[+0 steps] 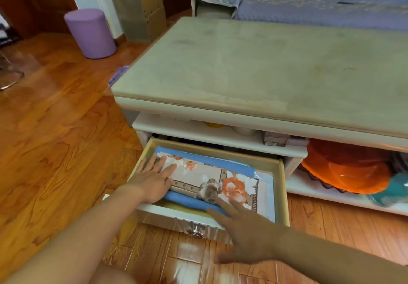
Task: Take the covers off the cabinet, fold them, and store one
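Two flat hands touch the folded cover (pixel 212 182) in the open drawer (pixel 281 186). Left hand (pixel 152 179) presses its nine o'clock end; right hand (pixel 245 228), fingers spread, holds nothing, touches at six o'clock. Push down evenly so no corner sticks up when the drawer shuts under the cabinet (pixel 265 67).

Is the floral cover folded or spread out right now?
Folded. The cover lies as a compact stack inside the open drawer, with both hands, left and right, flat on it.
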